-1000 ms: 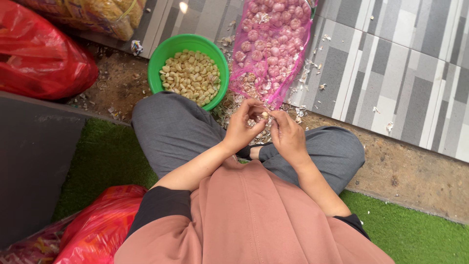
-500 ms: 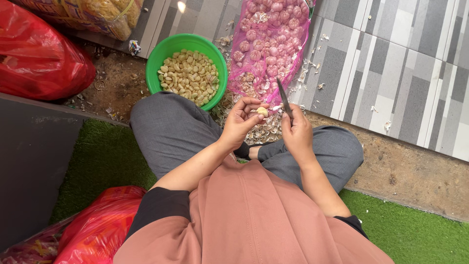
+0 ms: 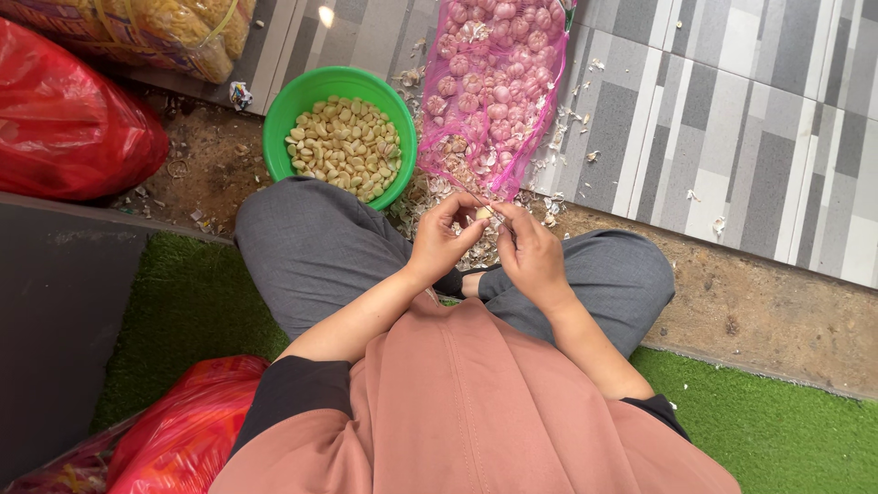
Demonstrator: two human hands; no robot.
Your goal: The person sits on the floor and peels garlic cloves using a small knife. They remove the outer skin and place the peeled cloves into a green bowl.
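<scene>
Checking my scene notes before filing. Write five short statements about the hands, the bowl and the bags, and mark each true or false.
1. Both hands, left hand and right hand, meet at a garlic clove. True.
2. The green bowl is empty. False: it holds peeled cloves.
3. The pink mesh bag holds garlic bulbs. True.
4. The person stands. False: seated cross-legged.
5. The red bag lies inside the bowl. False: it lies apart, farther left.

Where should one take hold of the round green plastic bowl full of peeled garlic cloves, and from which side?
Probably the bare rim of the green plastic bowl on its far-left side, coming from above. The bowl stands upright and heaped with peeled cloves; the near edge meets the grey trouser knee, and the pink mesh bag crowds the right.
</scene>
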